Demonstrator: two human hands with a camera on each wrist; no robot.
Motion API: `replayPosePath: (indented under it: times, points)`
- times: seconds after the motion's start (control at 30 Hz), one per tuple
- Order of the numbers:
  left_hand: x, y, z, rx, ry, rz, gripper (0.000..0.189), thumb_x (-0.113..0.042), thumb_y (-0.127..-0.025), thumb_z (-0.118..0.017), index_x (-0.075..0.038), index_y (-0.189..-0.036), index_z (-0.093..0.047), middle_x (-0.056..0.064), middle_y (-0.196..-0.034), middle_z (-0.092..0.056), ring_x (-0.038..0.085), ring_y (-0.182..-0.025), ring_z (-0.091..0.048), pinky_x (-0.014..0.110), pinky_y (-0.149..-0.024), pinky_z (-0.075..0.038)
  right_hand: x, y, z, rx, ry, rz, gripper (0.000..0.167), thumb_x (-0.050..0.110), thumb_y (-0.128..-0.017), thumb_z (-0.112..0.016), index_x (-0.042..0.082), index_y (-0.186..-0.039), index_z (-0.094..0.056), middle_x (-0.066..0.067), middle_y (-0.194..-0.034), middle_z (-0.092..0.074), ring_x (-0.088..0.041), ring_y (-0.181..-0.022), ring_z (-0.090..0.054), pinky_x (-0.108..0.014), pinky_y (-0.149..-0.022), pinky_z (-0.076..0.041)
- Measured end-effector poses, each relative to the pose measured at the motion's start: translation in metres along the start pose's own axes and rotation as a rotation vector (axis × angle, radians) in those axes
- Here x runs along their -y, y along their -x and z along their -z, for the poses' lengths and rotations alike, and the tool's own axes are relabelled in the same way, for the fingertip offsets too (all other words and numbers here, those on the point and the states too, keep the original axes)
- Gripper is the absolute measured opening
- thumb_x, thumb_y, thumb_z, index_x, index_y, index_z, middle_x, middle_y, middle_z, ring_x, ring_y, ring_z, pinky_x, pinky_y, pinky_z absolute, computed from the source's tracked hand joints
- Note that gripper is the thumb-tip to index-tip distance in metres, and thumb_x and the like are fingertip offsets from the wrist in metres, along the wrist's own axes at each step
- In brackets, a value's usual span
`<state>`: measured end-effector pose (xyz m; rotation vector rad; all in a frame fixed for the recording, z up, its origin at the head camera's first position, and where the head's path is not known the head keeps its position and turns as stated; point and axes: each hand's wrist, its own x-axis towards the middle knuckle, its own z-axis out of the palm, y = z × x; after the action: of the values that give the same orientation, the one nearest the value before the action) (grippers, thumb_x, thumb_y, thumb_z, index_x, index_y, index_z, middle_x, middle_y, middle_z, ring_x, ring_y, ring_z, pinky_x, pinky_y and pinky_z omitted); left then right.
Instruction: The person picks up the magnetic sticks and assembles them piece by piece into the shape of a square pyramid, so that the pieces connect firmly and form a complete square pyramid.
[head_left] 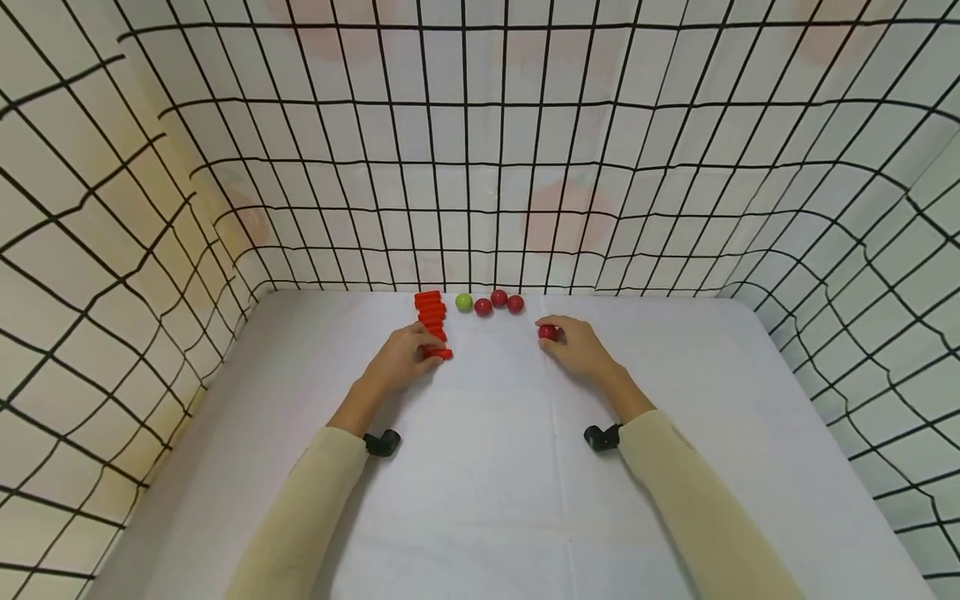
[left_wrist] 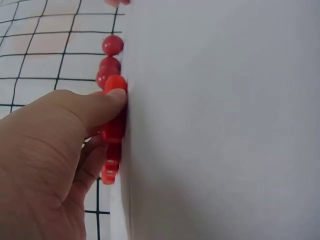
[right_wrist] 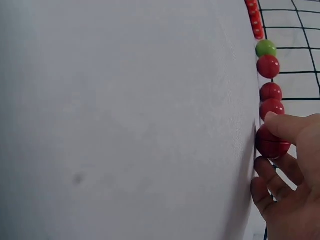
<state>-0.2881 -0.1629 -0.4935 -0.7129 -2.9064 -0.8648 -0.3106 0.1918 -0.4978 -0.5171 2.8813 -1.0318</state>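
My left hand (head_left: 408, 354) pinches a bright red stick-shaped piece (head_left: 441, 353) at the front of a column of similar red pieces (head_left: 431, 308). In the left wrist view, the thumb lies along a glossy red piece (left_wrist: 115, 122). To the right, my right hand (head_left: 581, 348) holds a dark red ball (head_left: 548, 332) between thumb and fingers. A seam line runs around this ball (right_wrist: 272, 142) in the right wrist view. Between the hands, farther back, sit a green ball (head_left: 464, 302) and three dark red balls (head_left: 483, 307).
A white cloth (head_left: 480, 483) covers the table. Black wire mesh (head_left: 468, 158) rises along the back edge and both sides, close behind the balls and red pieces. Each wrist wears a small black camera (head_left: 382, 443) below the hand.
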Motion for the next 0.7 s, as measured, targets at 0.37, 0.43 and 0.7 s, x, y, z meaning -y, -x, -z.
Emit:
replayPosePath:
  times: [0.37, 0.43, 0.7]
  points:
    - [-0.012, 0.007, -0.011, 0.054, 0.059, -0.040, 0.028, -0.018, -0.093, -0.078, -0.018, -0.121, -0.076, -0.004, -0.107, -0.076, 0.013, -0.089, -0.062, 0.027, -0.081, -0.056, -0.007, 0.029, 0.002, -0.042, -0.082, -0.036, 0.041, 0.021, -0.098, -0.070, 0.013, -0.138, -0.063, -0.012, -0.121, -0.069, -0.029, -0.106, -0.064, -0.044, -0.095, -0.054]
    - [-0.014, 0.006, -0.015, 0.056, 0.079, -0.041, 0.031, -0.019, -0.092, -0.079, -0.017, -0.123, -0.076, -0.004, -0.107, -0.075, 0.012, -0.090, -0.062, 0.026, -0.082, -0.056, -0.009, 0.033, 0.001, -0.053, -0.109, -0.049, 0.044, 0.022, -0.098, -0.071, 0.013, -0.140, -0.061, -0.013, -0.125, -0.069, -0.029, -0.109, -0.066, -0.046, -0.098, -0.055]
    - [-0.029, 0.000, -0.027, 0.057, 0.204, -0.048, 0.031, -0.023, -0.090, -0.081, -0.015, -0.120, -0.077, -0.005, -0.102, -0.076, 0.011, -0.090, -0.066, 0.026, -0.084, -0.058, -0.013, 0.048, -0.004, -0.071, -0.274, -0.073, 0.043, 0.021, -0.096, -0.073, 0.012, -0.137, -0.063, -0.015, -0.131, -0.068, -0.031, -0.118, -0.069, -0.047, -0.105, -0.055]
